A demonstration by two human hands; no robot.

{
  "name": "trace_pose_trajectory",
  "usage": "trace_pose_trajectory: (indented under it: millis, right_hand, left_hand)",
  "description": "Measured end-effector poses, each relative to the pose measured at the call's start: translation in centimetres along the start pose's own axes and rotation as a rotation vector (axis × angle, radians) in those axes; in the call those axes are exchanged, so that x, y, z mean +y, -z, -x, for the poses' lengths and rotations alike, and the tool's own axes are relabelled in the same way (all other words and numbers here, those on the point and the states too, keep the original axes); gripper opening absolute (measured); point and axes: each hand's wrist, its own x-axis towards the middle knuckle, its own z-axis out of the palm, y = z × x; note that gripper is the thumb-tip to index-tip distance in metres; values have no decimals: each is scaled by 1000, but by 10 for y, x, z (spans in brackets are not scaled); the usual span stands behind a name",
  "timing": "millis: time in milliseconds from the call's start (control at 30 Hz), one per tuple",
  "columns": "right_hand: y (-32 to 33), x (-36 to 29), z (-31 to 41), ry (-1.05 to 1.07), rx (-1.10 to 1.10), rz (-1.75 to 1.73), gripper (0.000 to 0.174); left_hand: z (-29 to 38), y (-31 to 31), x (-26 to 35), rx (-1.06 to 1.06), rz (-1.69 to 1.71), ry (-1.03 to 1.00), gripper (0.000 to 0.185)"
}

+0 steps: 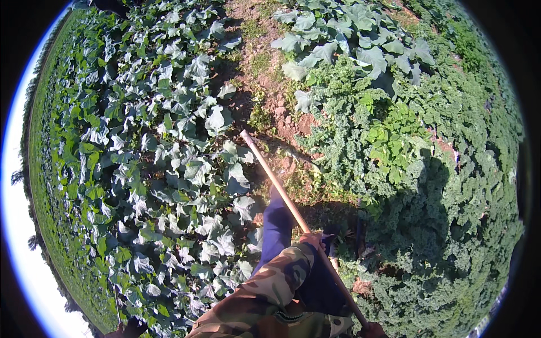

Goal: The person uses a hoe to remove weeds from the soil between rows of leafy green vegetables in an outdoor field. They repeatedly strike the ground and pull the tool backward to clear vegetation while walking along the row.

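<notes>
My left hand [312, 240], below the middle of the view, is closed round a long wooden pole [277, 183]. Near the bottom edge my right hand [372, 329] grips the same pole's lower part and is partly cut off by the picture's rim. The pole slants up and left, its far end [244, 134] over the soil path beside broad-leaved plants. A pale band circles it near that end; no tool head can be made out. My left arm wears a camouflage sleeve [270, 276]. A leg in dark blue trousers [277, 224] shows beneath the pole.
Broad-leaved brassica plants [186, 169] cover the left side. Curly kale [469, 203] grows densely on the right, partly in shadow. Between them runs a path of reddish soil [262, 67] with low weeds. At the bottom left another person's hand [129, 328] shows near a thin stick [117, 302].
</notes>
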Motion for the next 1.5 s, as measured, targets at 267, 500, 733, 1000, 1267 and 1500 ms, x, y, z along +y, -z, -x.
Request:
trace_pose_trajectory:
  millis: [267, 500, 733, 1000, 1267, 1500]
  right_hand:
    - [38, -136, -89, 7, 67, -41, 32]
    - [92, -287, -176, 251, 283, -72, 35]
    - [65, -182, -137, 128, 181, -98, 38]
    - [7, -39, -40, -123, -59, -79, 29]
    - [8, -63, -48, -88, -185, -137, 27]
    - [82, -200, -159, 80, 332, -215, 42]
  left_hand:
    - [-7, 6, 115, 70, 187, -473, 21]
    - [-5, -2, 167, 162, 35, -754, 25]
    - [-10, -34, 102, 236, -31, -598, 31]
    - [2, -53, 34, 103, -205, -257, 35]
    - [-4, -51, 65, 71, 9, -299, 31]
    - [-1, -64, 191, -29, 110, -667, 24]
